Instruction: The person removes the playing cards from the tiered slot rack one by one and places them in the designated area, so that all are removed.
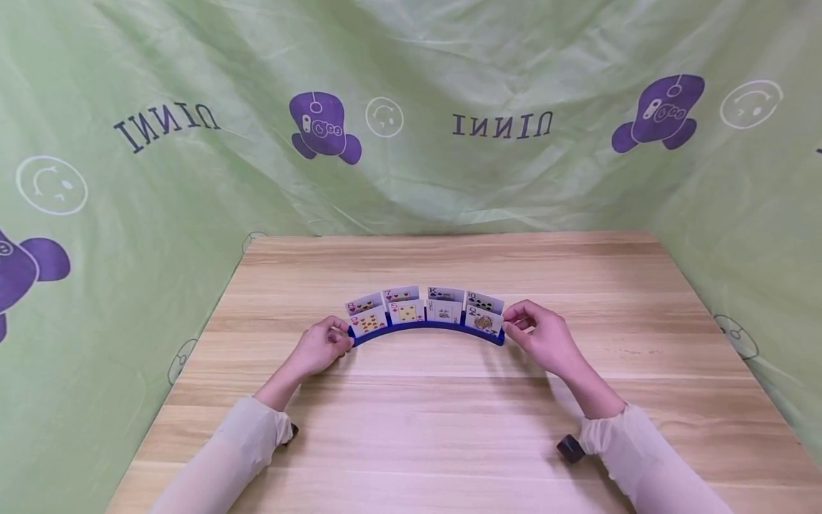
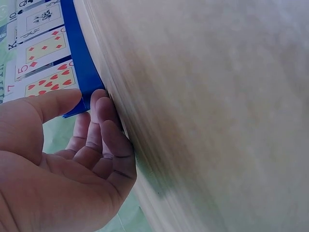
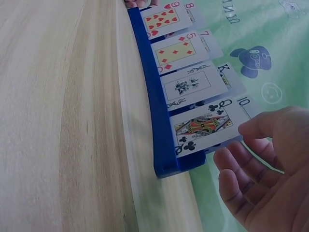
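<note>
A curved blue card holder [image 1: 424, 325] stands on the table with two rows of upright playing cards. My left hand [image 1: 324, 346] grips its left end, thumb on the front and curled fingers at the end in the left wrist view. At the other end my right hand [image 1: 542, 335] pinches the outer edge of the queen of clubs [image 3: 205, 126], thumb on its face. Along the front row stand the nine of hearts [image 3: 161, 20], the five of diamonds [image 3: 175, 52] and a joker [image 3: 193, 87]. An eight, a seven, a king and a ten show partly behind them.
The wood-grain table [image 1: 424, 428] extends on all sides of the holder. Green printed cloth [image 1: 411, 185] hangs behind it and along both sides. A black wrist-worn device [image 1: 570, 448] sits under the right sleeve, and another dark one is at the left cuff.
</note>
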Available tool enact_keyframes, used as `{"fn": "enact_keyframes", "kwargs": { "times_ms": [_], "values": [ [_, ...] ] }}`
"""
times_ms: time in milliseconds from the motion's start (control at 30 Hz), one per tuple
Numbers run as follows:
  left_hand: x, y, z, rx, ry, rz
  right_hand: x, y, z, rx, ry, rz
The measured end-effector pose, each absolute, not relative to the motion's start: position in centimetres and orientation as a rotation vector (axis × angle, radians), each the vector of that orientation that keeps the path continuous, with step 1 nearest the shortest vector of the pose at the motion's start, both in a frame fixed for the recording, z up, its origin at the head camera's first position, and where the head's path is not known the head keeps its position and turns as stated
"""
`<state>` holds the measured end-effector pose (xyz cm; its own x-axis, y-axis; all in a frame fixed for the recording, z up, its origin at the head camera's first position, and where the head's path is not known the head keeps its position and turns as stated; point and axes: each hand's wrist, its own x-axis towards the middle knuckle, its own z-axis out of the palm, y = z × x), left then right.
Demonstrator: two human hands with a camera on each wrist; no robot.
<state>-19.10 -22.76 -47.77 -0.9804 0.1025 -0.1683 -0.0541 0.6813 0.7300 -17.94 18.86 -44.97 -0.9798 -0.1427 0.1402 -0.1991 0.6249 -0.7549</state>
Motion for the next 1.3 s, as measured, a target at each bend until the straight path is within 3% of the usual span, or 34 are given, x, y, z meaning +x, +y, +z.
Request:
{"fn": "enact_keyframes", "kwargs": {
  "times_ms": [1300],
  "values": [
    [-18.8, -22.4, -47.3, 0.038, 2.76, 1.101, -17.8, 19.7, -43.1, 0.318, -2.744, 1.259]
  ]
}}
